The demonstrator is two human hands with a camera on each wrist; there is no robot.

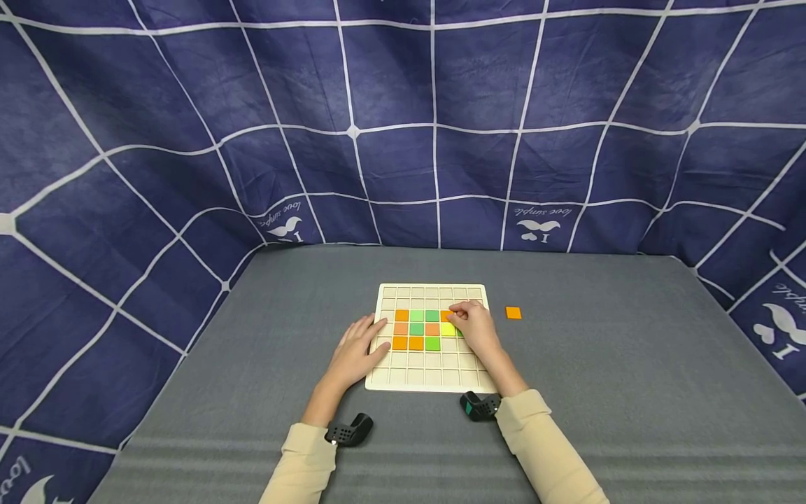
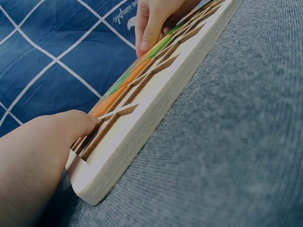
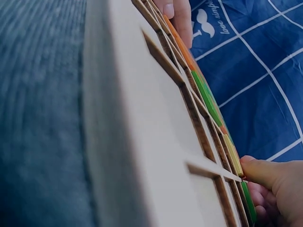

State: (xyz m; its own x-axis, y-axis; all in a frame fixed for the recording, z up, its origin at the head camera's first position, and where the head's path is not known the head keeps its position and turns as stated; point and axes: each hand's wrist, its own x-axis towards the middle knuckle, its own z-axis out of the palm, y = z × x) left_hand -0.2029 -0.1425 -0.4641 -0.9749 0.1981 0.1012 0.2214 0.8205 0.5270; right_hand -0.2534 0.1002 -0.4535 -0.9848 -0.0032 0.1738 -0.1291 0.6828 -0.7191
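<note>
A pale wooden grid board [image 1: 409,378] lies on the grey surface, with orange, salmon, green and yellow square tiles in its middle cells. My left hand [image 1: 354,353] rests on the board's left edge, fingers spread and thumb over the rim; in the left wrist view the thumb [image 2: 78,124] reaches the grid near the corner. Over the right part of the board, my right hand [image 1: 477,329] pinches an orange tile [image 1: 445,316] at the end of the top tile row, just above a yellow tile [image 1: 448,329]. A green tile [image 1: 460,333] is partly hidden under that hand.
One loose orange tile [image 1: 513,313] lies on the grey cloth [image 1: 598,364] to the right of the board. Behind and at the sides hangs a blue curtain [image 1: 390,168] with white lines. Each wrist wears a black camera band [image 1: 350,430].
</note>
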